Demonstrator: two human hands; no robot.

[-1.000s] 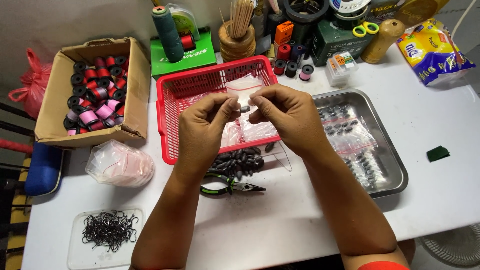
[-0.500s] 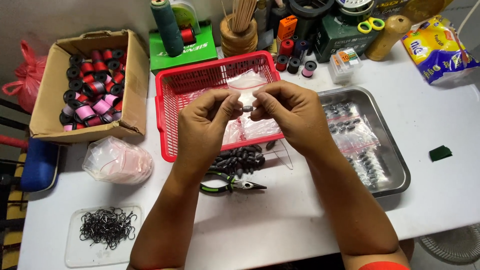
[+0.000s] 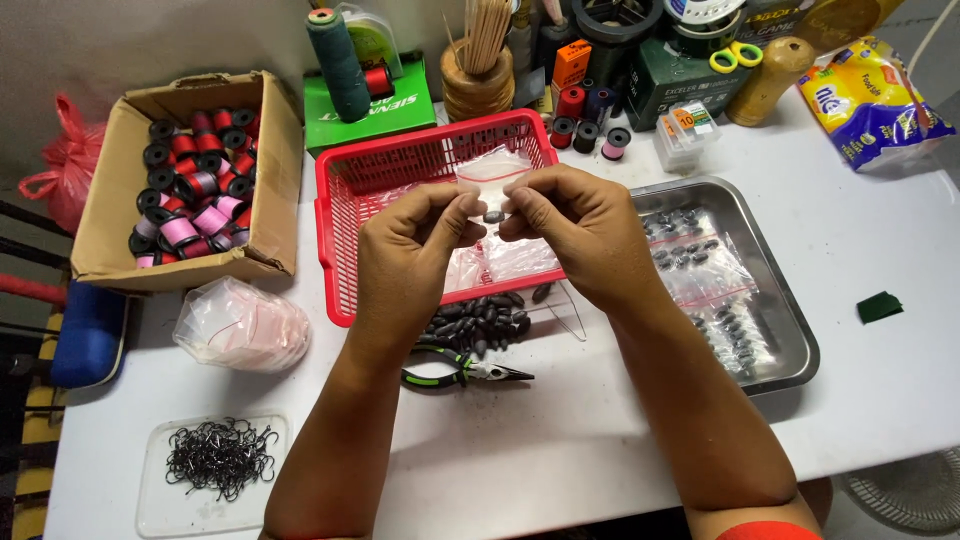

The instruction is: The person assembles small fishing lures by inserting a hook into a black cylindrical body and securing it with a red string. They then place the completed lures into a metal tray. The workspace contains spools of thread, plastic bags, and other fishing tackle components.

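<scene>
Hands are meeting above a red plastic basket (image 3: 345, 215) in the head view, the left hand (image 3: 412, 245) and right hand (image 3: 578, 232) each pinching the mouth of a small clear zip bag (image 3: 490, 172) between thumb and fingertips. Both grips are closing tightly on the bag's top edge, and a dark oval sinker (image 3: 493, 216) is showing between the fingertips, right at the opening; whether it is inside the bag cannot be told. More flat clear bags are lying in the basket beneath. A heap of loose sinkers (image 3: 480, 318) is waiting on the white table (image 3: 880, 400) just below the wrists, beside green-handled pliers (image 3: 462, 373). To the right, a steel tray (image 3: 790, 330) is holding several bags already filled with sinkers, so part of the packing appears done while the loose heap remains. At the left, a cardboard box (image 3: 275, 160) of thread spools, a crumpled bundle of empty bags (image 3: 240, 325) and a flat tray of hooks (image 3: 218, 458) are sitting untouched.
</scene>
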